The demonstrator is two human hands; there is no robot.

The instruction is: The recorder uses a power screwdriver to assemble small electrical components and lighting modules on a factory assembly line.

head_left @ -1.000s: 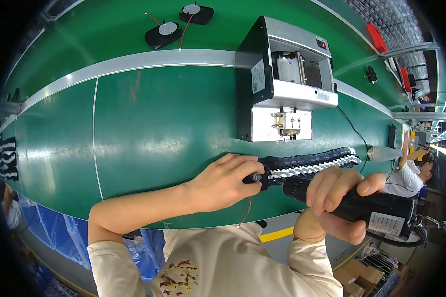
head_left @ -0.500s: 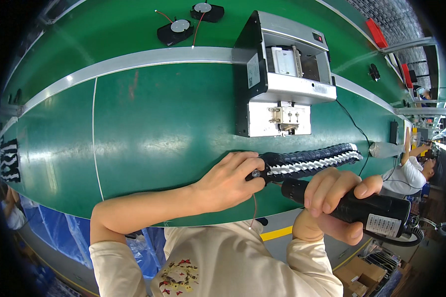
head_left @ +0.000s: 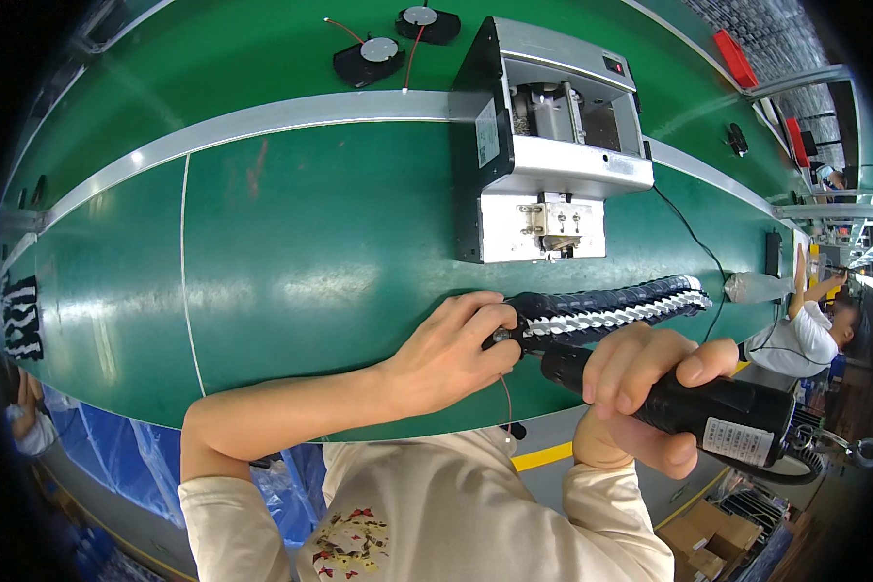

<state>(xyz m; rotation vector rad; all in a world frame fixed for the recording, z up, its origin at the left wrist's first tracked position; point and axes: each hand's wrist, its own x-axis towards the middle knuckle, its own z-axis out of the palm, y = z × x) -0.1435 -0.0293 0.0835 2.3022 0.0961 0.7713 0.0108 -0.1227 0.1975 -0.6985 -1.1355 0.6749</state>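
My left hand (head_left: 461, 339) rests on the green bench, its fingers closed round a small black part (head_left: 501, 336). A thin red wire hangs from under this hand, and the fingers cover most of the part. Against it, to the right, lies a long row of nested black parts (head_left: 606, 308) with a white zigzag band along it. My right hand (head_left: 640, 393) grips a black electric screwdriver (head_left: 718, 412), held sideways with its nose to the left. The driver's tip reaches the black part by my left fingertips; whether it touches a screw is hidden.
A grey metal machine (head_left: 553, 136) stands behind the row, its cable running right. Two black speakers (head_left: 369, 60) with red wires lie on the far green surface. A striped black-and-white stack (head_left: 21, 318) sits far left. Another person (head_left: 810, 335) works at the right.
The screwdriver has shifted slightly left, its tip nearer my left fingers. The two speakers at the back have moved right. Inside the machine's opening, the white piece has given way to a rounded grey one.
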